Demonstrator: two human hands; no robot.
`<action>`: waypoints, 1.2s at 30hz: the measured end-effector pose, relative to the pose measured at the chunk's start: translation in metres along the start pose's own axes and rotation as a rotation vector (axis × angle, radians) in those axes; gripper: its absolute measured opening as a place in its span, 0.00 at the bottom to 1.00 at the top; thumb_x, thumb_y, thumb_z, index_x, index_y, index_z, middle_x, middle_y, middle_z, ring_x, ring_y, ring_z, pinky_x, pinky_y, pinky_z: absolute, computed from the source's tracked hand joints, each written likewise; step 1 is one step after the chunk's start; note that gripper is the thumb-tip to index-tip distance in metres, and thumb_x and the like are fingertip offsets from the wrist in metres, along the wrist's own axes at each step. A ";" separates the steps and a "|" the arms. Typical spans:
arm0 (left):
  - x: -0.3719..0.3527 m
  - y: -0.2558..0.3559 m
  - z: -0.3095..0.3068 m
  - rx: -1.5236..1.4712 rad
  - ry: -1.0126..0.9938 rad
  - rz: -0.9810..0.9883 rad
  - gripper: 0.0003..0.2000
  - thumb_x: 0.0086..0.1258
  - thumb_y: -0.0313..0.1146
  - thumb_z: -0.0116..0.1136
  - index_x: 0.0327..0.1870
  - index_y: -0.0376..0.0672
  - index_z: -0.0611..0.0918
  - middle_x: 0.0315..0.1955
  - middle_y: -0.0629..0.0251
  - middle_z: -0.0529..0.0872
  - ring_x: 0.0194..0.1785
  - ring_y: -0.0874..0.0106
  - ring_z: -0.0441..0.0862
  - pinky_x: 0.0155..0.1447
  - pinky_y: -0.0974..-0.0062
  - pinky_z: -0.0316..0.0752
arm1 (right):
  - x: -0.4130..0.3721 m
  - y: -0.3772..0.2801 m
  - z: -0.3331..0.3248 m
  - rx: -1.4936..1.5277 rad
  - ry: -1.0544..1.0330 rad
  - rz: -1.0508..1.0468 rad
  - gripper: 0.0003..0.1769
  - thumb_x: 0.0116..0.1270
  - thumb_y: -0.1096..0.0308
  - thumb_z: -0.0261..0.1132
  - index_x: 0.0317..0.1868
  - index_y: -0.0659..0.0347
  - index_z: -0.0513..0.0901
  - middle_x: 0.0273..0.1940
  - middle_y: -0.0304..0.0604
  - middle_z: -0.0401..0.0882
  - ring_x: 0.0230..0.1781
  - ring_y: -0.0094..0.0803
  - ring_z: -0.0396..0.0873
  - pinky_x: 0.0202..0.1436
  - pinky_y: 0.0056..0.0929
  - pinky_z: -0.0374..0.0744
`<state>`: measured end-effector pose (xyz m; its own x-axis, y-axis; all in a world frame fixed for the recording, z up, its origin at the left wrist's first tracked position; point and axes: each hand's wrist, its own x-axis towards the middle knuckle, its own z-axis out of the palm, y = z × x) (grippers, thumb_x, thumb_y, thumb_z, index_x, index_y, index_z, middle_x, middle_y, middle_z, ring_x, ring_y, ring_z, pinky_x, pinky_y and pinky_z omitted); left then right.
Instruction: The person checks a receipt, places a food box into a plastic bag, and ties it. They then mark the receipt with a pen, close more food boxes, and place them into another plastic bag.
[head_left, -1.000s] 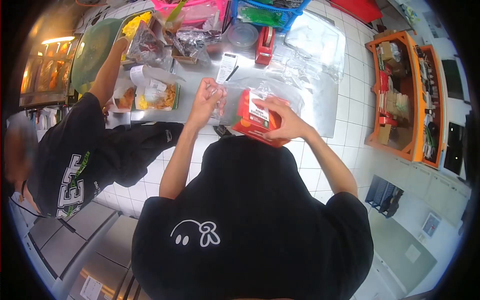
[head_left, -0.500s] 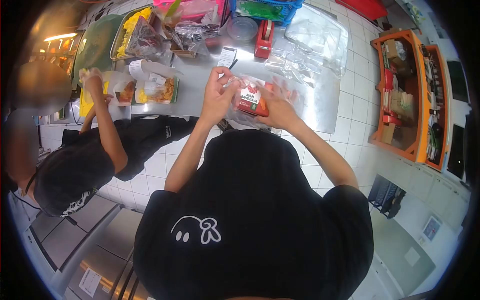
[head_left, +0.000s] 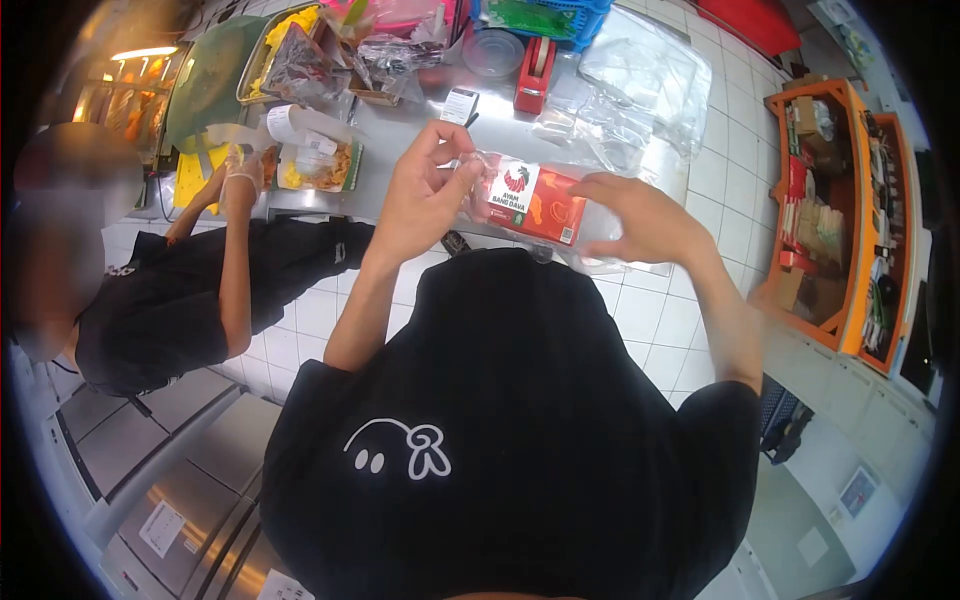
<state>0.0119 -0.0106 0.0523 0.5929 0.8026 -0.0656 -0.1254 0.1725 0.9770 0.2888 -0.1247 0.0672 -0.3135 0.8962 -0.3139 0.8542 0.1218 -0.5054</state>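
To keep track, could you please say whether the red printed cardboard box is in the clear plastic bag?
In, apparently: the clear bag covers the left end of the red box and extends past the right.

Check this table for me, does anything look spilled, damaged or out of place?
No spill or damage stands out. The one untidy spot is the clear plastic beside the red tape dispenser, crumpled and spread loosely on the metal table. The red box looks undented where visible.

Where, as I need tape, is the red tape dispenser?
In the head view, the red tape dispenser is far across the steel table, right of the round clear plastic container, just in front of the blue plastic basket.
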 end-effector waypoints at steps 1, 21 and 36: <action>-0.004 0.002 -0.008 0.058 -0.062 -0.034 0.11 0.77 0.25 0.57 0.53 0.40 0.69 0.41 0.58 0.85 0.37 0.77 0.82 0.36 0.79 0.77 | -0.002 0.007 -0.004 0.420 0.070 -0.150 0.37 0.65 0.51 0.72 0.69 0.61 0.71 0.54 0.53 0.82 0.56 0.39 0.81 0.60 0.41 0.76; 0.029 -0.205 -0.086 -0.003 0.100 -0.227 0.27 0.81 0.49 0.50 0.72 0.41 0.66 0.72 0.55 0.69 0.73 0.62 0.67 0.70 0.57 0.67 | 0.071 0.098 0.213 1.079 0.863 0.402 0.19 0.79 0.64 0.58 0.64 0.62 0.78 0.57 0.41 0.81 0.56 0.29 0.80 0.57 0.30 0.79; 0.044 -0.255 -0.125 0.943 0.541 -0.378 0.28 0.59 0.28 0.71 0.58 0.31 0.69 0.46 0.43 0.79 0.49 0.52 0.81 0.53 0.55 0.78 | 0.108 -0.109 0.122 1.187 -0.280 -0.202 0.24 0.72 0.51 0.65 0.60 0.58 0.81 0.47 0.40 0.84 0.47 0.29 0.82 0.51 0.29 0.80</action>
<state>-0.0292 0.0518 -0.2246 0.0184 0.9700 -0.2424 0.7680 0.1416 0.6246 0.1109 -0.0934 -0.0094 -0.5988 0.7665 -0.2324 -0.0795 -0.3457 -0.9350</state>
